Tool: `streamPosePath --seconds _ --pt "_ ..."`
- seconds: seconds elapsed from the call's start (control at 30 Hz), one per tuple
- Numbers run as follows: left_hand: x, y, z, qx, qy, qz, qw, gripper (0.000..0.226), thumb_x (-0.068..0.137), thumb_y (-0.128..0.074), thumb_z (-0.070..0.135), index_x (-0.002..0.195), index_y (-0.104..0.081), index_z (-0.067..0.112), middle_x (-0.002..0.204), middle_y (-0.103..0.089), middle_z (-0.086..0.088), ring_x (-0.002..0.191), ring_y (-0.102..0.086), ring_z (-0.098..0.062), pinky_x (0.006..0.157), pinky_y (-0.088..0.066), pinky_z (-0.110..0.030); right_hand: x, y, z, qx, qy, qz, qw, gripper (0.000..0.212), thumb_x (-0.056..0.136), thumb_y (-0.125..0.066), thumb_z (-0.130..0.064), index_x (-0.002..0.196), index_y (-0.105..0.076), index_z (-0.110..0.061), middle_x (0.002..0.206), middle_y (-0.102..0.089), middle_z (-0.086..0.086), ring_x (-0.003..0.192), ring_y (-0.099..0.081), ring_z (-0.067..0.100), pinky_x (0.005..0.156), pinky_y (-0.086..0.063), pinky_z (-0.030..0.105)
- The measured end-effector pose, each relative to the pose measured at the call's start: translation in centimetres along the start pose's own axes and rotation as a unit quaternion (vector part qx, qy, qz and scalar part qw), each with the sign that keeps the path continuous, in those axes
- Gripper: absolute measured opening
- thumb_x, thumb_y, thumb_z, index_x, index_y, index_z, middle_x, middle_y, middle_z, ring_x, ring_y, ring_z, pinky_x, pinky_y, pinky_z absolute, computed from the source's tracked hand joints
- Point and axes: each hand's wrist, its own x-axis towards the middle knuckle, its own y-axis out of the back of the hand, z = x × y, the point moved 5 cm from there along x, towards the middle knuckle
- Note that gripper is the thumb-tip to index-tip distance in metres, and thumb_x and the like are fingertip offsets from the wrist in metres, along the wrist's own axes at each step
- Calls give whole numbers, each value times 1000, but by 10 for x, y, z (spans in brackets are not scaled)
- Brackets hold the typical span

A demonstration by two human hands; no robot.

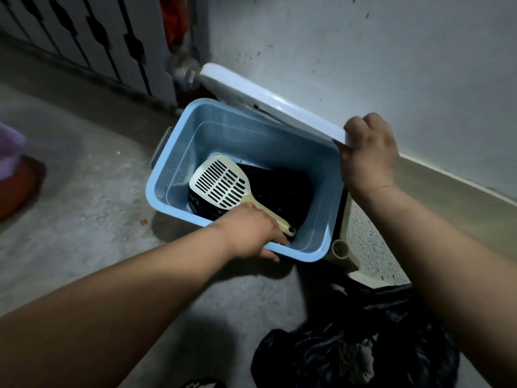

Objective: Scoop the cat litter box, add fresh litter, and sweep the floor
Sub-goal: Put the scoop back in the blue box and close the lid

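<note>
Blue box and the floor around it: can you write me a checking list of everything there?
Surface: grey concrete floor, a few crumbs near the blue box.
Job's things: slotted scoop lies in the blue box on a dark bag; lid tipped up.
Clutter: crumpled black bag on the floor; orange thing at left edge, blurred.
Hands: left hand grips the scoop's handle; right hand holds the lid's edge.
Cables: nothing seen.
Surroundings: grey wall behind, railing at upper left.
</note>
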Motion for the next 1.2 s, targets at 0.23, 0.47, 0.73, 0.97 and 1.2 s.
streamPosePath --seconds 0.23,0.47,0.73,0.97,1.2 --pt "-2 13 9 44 -28 11 999 36 92 -49 33 127 -49 40 123 -58 13 109 -57 -17 72 -35 -26 21 21 0 6 -9 -5 1000 16 84 -60 -14 97 -60 -4 98 -54 17 93 -50 35 65 -32 34" --pt "1 3 2 31 44 60 997 62 80 -45 70 130 -48 35 124 -57 9 118 -52 -17 97 -35 -32 -22 32 -21 1 69 61 996 17 71 -56 -9 82 -70 -11 73 -55 16 65 -54 34 51 -38 31" --pt "-31 -2 -8 4 95 244 965 51 77 -43 62 97 -73 26 89 -72 -2 86 -69 -28 84 -49 -41 -106 18 -39 48 172 10 984 25 71 -59 -11 93 -71 -13 67 -51 12 57 -50 30 52 -40 34" --pt "-97 -17 -32 -120 340 423 831 38 71 -60 57 91 -73 28 97 -63 6 102 -54 -20 90 -39 -39 -128 1 -38 48 192 -87 976 59 57 -85 -39 105 -69 -11 72 -53 10 60 -53 29 54 -41 31" --pt "-110 -32 -43 -599 499 490 390 50 74 -70 50 101 -40 21 97 -57 -5 81 -66 -24 72 -58 -36 -132 -3 -42 44 236 -67 968 57 61 -83 -36 106 -68 -6 74 -55 10 61 -55 30 53 -43 32"
